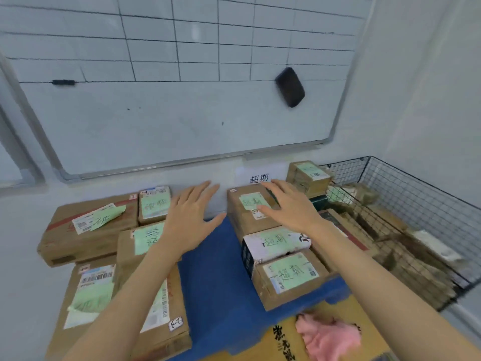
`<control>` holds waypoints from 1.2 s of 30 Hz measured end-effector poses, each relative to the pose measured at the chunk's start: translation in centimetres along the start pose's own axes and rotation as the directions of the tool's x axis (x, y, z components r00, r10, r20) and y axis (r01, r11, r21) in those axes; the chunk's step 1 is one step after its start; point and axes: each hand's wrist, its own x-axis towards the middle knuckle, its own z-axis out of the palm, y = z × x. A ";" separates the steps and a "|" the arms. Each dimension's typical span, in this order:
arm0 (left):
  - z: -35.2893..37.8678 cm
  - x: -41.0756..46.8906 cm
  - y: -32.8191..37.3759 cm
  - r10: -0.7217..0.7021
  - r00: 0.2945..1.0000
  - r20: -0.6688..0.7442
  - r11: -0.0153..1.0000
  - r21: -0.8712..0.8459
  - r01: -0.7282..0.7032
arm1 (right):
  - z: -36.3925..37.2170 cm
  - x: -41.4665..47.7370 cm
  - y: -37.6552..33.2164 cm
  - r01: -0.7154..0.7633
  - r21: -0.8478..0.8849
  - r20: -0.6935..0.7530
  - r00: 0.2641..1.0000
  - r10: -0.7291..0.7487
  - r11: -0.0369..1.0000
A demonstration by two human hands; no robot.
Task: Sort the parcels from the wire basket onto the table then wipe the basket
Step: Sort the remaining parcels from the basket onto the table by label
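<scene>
Blue worktop (216,269) below whiteboard (182,113). Left hand (190,220), right hand (289,207): grip wide, empty. Parcels (406,277) in wire basket (421,186), 3 o'clock: stiff, likely light; clasp sides.

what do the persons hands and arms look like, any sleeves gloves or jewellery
The left hand and the right hand wear no gloves, and no ring, watch or bracelet shows on either. Both are uncovered all the way back to the bottom edge of the picture, so no sleeve is in view.
</scene>
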 end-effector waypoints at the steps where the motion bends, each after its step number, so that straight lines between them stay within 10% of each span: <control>1: 0.3 0.8 1.8 0.029 1.000 -0.005 1.000 -0.009 -0.029 | -1.1 -0.9 1.6 -0.020 -0.017 -0.001 1.000 0.020 1.000; 19: 8.5 8.0 37.2 0.199 0.980 0.005 0.980 -0.031 -0.199 | -16.1 -19.0 31.9 -0.267 -0.095 -0.056 0.963 0.263 0.959; 36: 15.9 17.3 50.2 0.327 0.937 0.123 0.943 0.017 -0.332 | -17.1 -21.8 48.8 -0.265 -0.036 0.087 0.960 0.267 0.964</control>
